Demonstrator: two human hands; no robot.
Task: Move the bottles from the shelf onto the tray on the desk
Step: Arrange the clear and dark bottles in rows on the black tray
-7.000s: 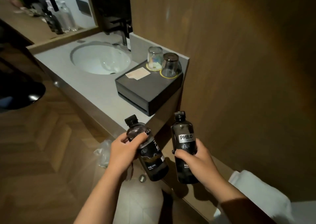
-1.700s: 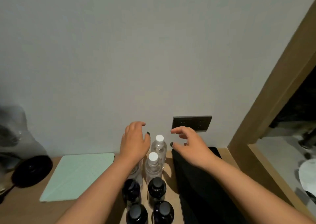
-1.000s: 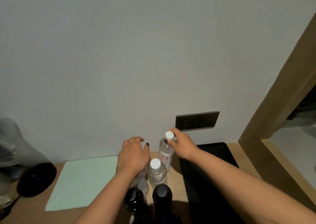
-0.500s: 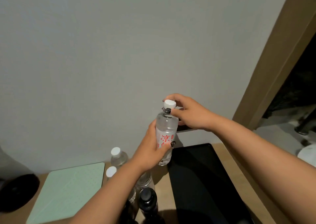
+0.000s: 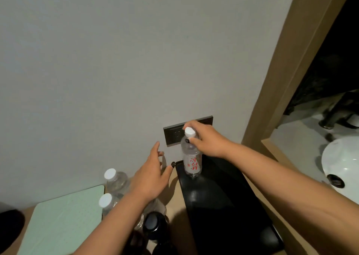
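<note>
A clear water bottle (image 5: 191, 162) with a white cap and red lettering stands upright at the far left end of the black tray (image 5: 223, 206). My right hand (image 5: 206, 140) grips its neck just under the cap. My left hand (image 5: 153, 175) hovers open left of the bottle, fingers spread, touching nothing. Two more clear bottles with white caps, the farther bottle (image 5: 114, 181) and the nearer bottle (image 5: 106, 203), stand on the desk left of my left arm. A dark bottle (image 5: 154, 225) stands below my left wrist, partly hidden.
A pale green folded cover (image 5: 64, 221) lies on the wooden desk at the left. A dark socket panel (image 5: 172, 136) sits on the wall behind the bottle. A wooden frame (image 5: 287, 79) borders a white sink (image 5: 342, 167) at the right.
The clear bottle came down from mid-air onto the tray's far end. My left hand let go of its body and drew back to the left, while my right hand kept hold of the neck.
</note>
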